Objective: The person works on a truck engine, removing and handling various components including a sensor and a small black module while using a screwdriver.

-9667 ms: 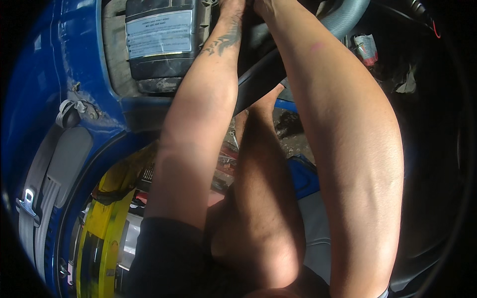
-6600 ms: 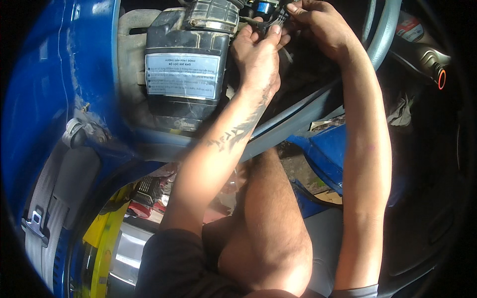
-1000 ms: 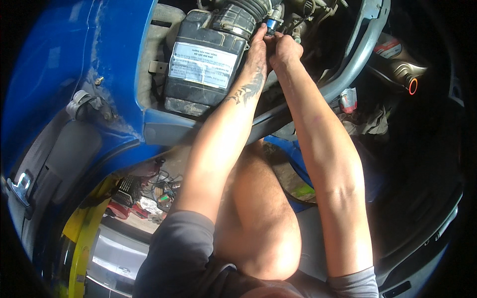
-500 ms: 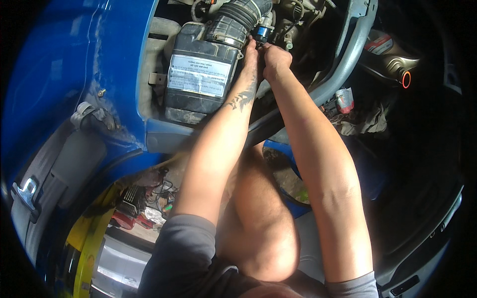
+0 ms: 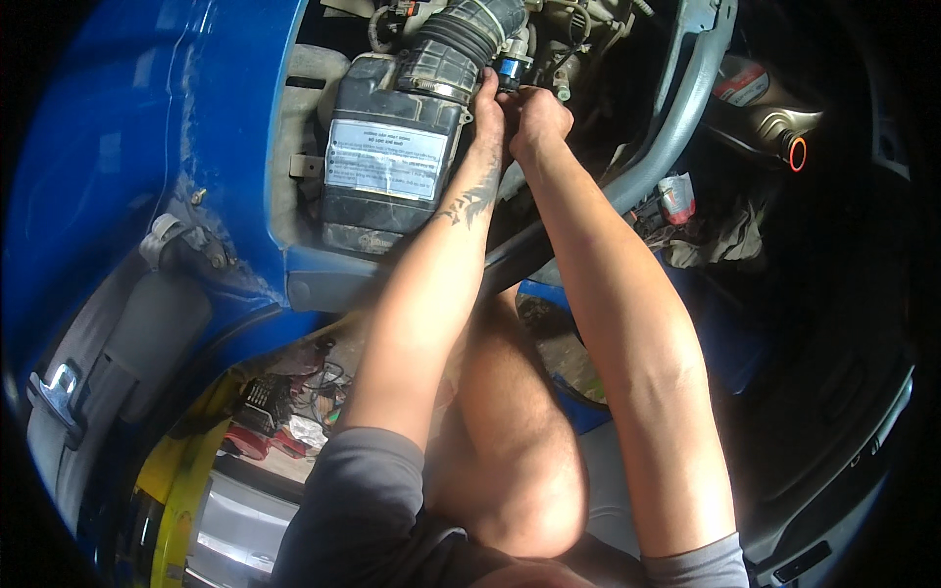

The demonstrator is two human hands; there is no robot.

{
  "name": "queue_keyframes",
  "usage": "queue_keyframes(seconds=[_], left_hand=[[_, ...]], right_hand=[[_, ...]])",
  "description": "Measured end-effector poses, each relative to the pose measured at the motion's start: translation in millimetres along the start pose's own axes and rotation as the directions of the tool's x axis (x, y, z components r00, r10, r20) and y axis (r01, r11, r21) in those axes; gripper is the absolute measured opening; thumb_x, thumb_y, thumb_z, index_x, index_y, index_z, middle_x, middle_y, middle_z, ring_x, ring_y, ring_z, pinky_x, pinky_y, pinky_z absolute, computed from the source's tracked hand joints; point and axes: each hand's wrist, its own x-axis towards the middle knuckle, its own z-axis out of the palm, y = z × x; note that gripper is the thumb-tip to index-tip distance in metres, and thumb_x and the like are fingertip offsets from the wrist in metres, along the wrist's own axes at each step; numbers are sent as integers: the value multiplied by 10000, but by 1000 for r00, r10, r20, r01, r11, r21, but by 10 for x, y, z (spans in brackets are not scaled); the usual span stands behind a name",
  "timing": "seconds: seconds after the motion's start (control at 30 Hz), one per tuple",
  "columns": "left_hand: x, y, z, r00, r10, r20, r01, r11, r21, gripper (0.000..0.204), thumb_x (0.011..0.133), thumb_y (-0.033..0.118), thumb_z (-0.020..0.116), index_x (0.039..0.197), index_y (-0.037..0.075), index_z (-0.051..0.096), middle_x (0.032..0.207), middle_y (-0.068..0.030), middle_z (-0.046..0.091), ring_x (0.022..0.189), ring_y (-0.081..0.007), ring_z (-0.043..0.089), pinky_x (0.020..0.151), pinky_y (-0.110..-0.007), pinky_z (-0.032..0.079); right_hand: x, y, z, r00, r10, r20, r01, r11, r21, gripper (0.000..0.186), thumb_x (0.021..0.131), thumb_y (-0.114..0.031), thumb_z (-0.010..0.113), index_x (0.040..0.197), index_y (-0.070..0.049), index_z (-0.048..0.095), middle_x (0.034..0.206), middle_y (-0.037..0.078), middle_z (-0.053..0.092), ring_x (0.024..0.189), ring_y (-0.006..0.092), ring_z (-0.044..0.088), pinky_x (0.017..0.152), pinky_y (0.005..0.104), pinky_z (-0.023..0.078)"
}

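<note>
Both arms reach forward into an open engine bay. My left hand [image 5: 489,116] is beside a small black cylindrical part with a blue band [image 5: 511,71], its thumb pointing up along the part's left side. Its other fingers curl out of sight. Just below and to the right of that part, my right hand [image 5: 542,114] is closed, with finger and thumb bent toward the left hand. What the fingers grip between the two hands is hidden. A ribbed black air intake hose [image 5: 466,44] runs to a black air filter box [image 5: 377,220] left of my hands.
A blue body panel [image 5: 230,118] borders the bay on the left. A grey curved frame edge [image 5: 676,118] runs along its right. Beyond lie a bottle with an orange-rimmed opening [image 5: 769,113] and a crumpled cloth [image 5: 725,240]. Tools and wires [image 5: 294,402] lie lower left.
The view has shifted slightly. My left thumb shows more clearly, raised beside the blue-banded part. My right hand remains closed at nearly the same spot.
</note>
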Motion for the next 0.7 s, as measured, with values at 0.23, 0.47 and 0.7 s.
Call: queue_keyframes(seconds=[0.23, 0.47, 0.7], left_hand=[[-254, 12, 156, 999, -3, 39, 2, 999, 36, 333, 889, 438, 562, 888, 109, 615, 762, -47, 608, 694, -206, 583, 653, -315, 458], [-193, -34, 120, 996, 23, 86, -29, 997, 70, 385, 865, 529, 558, 814, 148, 576, 616, 10, 519, 530, -140, 498, 512, -269, 388], [-362, 11, 158, 978, 44, 202, -12, 987, -159, 228, 929, 375, 546, 902, 149, 572, 730, 26, 524, 668, -120, 512, 657, -243, 420]], right_hand=[[-5, -40, -44, 999, -19, -28, 20, 999, 38, 64, 748, 11, 617, 762, 64, 585, 693, 134, 589, 615, 242, 614, 581, 371, 488], [-25, -68, -36, 1000, -25, -13, 24, 996, -91, 70, 758, -9, 655, 781, 43, 614, 737, 106, 612, 641, 182, 572, 610, 343, 460], [48, 74, -22, 974, -225, 39, 225, 912, -342, 242, 717, -105, 797, 848, 54, 668, 788, 91, 663, 686, 156, 602, 661, 293, 486]])
